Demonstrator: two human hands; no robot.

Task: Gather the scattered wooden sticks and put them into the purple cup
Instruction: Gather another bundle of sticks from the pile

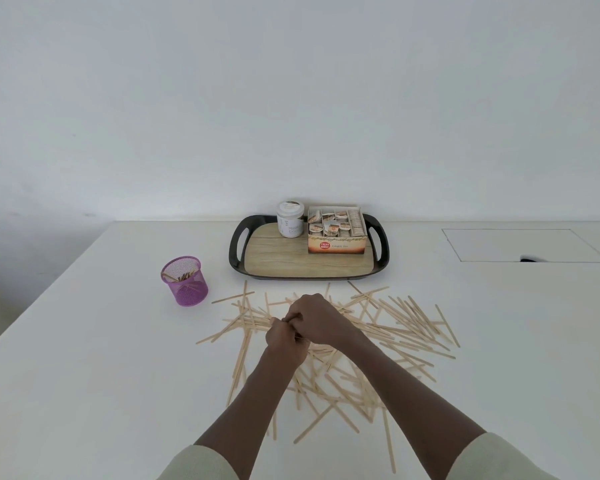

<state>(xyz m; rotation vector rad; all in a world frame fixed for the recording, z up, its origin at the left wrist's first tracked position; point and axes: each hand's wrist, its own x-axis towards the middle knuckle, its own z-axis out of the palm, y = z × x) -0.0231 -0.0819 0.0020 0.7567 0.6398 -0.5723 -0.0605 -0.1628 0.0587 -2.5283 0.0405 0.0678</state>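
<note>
Two pale sleeves (201, 462) sit at the near edge, and two bare arms reach out from them over the white table (84, 375). The left hand (286, 344) and the right hand (317, 322) meet in the middle of the pile, touching each other, with their fingers curled in. They seem to pinch a few thin sticks between them, but the sticks in the grip are mostly hidden, so how many there are is hard to tell. The wooden sticks (395, 327) lie all over the table around the hands, crossing each other, most of them to the right and near side. The purple cup (185, 280) stands upright to the far left of the pile, apart from it, and a few sticks already stand inside. So the job looks only just begun, and this step is picking up a small bunch. Next, the hands need to hold the bunch tight, carry it left to the cup, and drop it in end first. A tray (236, 251) with a white jar (290, 220) and a tea box (336, 245) sits on the far side.
</note>
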